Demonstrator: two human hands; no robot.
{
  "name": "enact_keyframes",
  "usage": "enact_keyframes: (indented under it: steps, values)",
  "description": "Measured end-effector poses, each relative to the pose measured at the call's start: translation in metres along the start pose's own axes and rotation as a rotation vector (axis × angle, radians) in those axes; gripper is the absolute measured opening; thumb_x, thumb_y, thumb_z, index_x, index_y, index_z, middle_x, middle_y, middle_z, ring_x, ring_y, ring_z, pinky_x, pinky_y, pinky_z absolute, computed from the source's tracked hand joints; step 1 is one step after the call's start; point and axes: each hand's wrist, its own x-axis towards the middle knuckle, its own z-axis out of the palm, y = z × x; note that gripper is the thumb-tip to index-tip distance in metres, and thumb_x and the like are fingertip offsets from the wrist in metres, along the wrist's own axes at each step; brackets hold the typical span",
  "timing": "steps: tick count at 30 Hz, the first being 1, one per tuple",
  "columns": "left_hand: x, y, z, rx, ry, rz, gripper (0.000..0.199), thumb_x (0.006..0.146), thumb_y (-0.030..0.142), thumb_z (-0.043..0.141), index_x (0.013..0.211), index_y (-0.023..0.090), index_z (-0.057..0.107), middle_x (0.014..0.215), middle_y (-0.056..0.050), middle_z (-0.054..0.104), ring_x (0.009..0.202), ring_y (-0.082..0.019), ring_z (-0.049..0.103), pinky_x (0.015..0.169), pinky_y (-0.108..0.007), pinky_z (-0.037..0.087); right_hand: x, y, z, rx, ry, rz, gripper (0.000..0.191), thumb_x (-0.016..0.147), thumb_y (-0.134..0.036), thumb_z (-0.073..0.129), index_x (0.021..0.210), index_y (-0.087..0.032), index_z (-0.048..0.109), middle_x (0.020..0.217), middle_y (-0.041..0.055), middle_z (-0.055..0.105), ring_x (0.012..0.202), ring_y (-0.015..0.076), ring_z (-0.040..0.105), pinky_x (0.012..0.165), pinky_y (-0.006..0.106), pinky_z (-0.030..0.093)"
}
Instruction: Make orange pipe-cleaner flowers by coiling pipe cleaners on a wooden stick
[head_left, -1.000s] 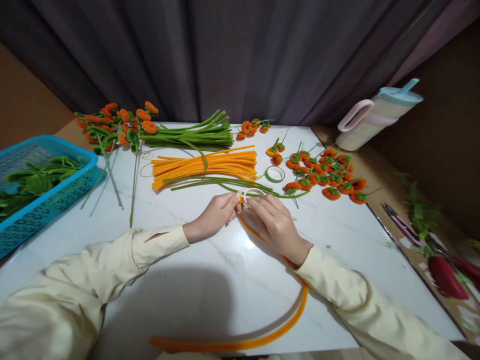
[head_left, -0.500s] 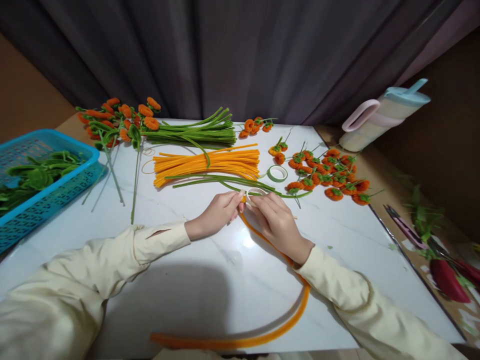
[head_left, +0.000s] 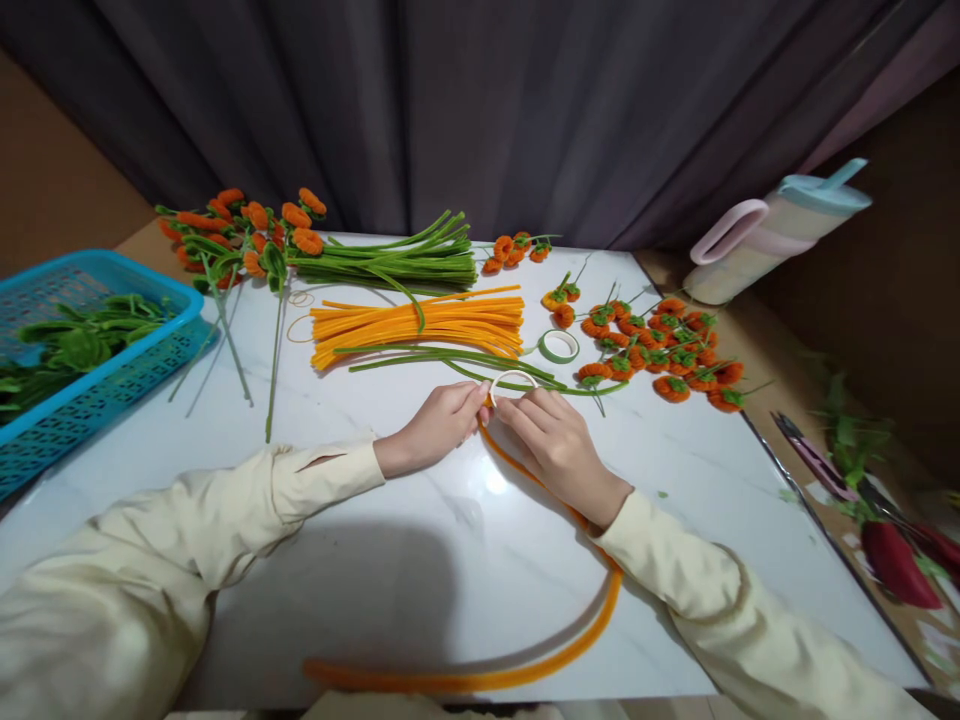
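Note:
My left hand (head_left: 442, 422) pinches the end of an orange pipe cleaner (head_left: 585, 645) between closed fingertips. From there the pipe cleaner runs under my right wrist and curves back along the table's front. A thin white ring (head_left: 514, 378) stands upright in the closed fingers of my right hand (head_left: 559, 440), its left side close to the pinched end. Whether the ring touches the pipe cleaner is hidden by the fingers. Just beyond my hands lie loose green pipe cleaners (head_left: 450, 357) and an orange bundle of pipe cleaners (head_left: 420, 328). A roll of green tape (head_left: 559, 347) lies beside them.
Orange pipe-cleaner flower heads (head_left: 675, 350) crowd the right side. Finished-looking stemmed flowers (head_left: 255, 228) and a green bundle of pipe cleaners (head_left: 397, 262) lie at the back. A blue basket (head_left: 176, 300) stands left, a tumbler (head_left: 780, 235) back right, pink-handled pliers (head_left: 814, 455) right.
My right hand has shifted the white ring slightly, and more of its upper arc shows. My left hand keeps its pinch. The whole view has moved a little.

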Motion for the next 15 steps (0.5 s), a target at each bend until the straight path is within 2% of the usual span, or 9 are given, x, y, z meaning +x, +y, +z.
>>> enact_keyframes:
  steps: [2, 7, 15]
  values:
    - [0.0, 0.0, 0.0, 0.002, -0.002, 0.0, 0.039, 0.093, 0.04, 0.031, 0.065, 0.016, 0.047, 0.047, 0.005, 0.039, 0.044, -0.008, 0.039, 0.049, -0.02, 0.034, -0.002, 0.002, 0.002, 0.052, 0.003, 0.027, 0.019, 0.089, -0.011, 0.04, 0.103, -0.013, 0.054, 0.074, 0.0075, 0.058, 0.069, 0.0194, 0.044, 0.058, 0.032, 0.034]
    - [-0.002, 0.003, 0.0, -0.024, -0.039, 0.02, 0.038, 0.093, 0.04, 0.031, 0.069, 0.016, 0.047, 0.048, 0.006, 0.039, 0.044, -0.008, 0.04, 0.051, -0.021, 0.036, -0.006, 0.003, 0.01, 0.264, 0.127, 0.176, 0.016, 0.088, -0.011, 0.042, 0.1, -0.015, 0.052, 0.073, 0.0067, 0.054, 0.071, 0.0195, 0.044, 0.061, 0.031, 0.039]
    - [-0.002, 0.001, 0.0, -0.036, -0.05, 0.016, 0.039, 0.094, 0.041, 0.031, 0.07, 0.016, 0.048, 0.047, 0.006, 0.039, 0.043, -0.007, 0.04, 0.05, -0.02, 0.035, -0.007, 0.002, 0.01, 0.283, 0.142, 0.17, 0.019, 0.087, -0.009, 0.042, 0.101, -0.017, 0.052, 0.073, 0.006, 0.052, 0.071, 0.0201, 0.043, 0.062, 0.032, 0.04]
